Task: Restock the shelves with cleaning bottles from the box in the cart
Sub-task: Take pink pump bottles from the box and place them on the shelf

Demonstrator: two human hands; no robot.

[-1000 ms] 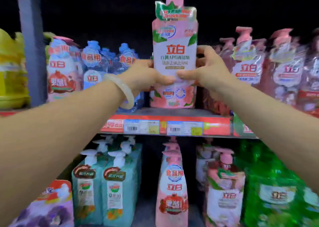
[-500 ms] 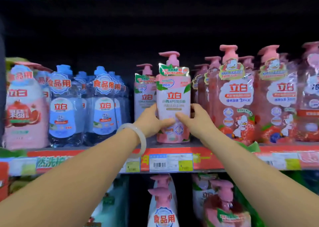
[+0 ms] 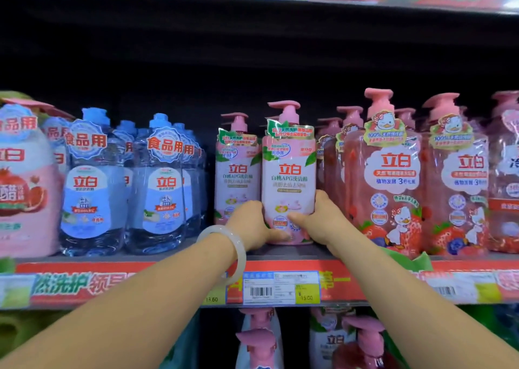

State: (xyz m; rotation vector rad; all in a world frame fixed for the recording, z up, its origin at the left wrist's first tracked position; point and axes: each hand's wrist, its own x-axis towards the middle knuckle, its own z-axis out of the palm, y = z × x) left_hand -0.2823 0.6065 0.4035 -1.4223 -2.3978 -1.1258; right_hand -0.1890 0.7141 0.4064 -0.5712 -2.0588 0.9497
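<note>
Lower now than half a second ago, both my hands grip the base of the pink pump bottle [image 3: 288, 177], upright on the shelf [image 3: 179, 256] beside its twin [image 3: 236, 169]: left hand [image 3: 252, 225] and right hand [image 3: 317, 217], fingers wrapped around it.

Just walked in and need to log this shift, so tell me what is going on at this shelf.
A person is restocking dish soap. Both hands hold one pink pump bottle low on its body: the left hand on its left side, the right hand on its right. The bottle stands upright on the middle shelf, in front of and to the right of a matching pink pump bottle, between the blue bottles and the duck-label pink bottles. Neither hand has let go yet.
</note>
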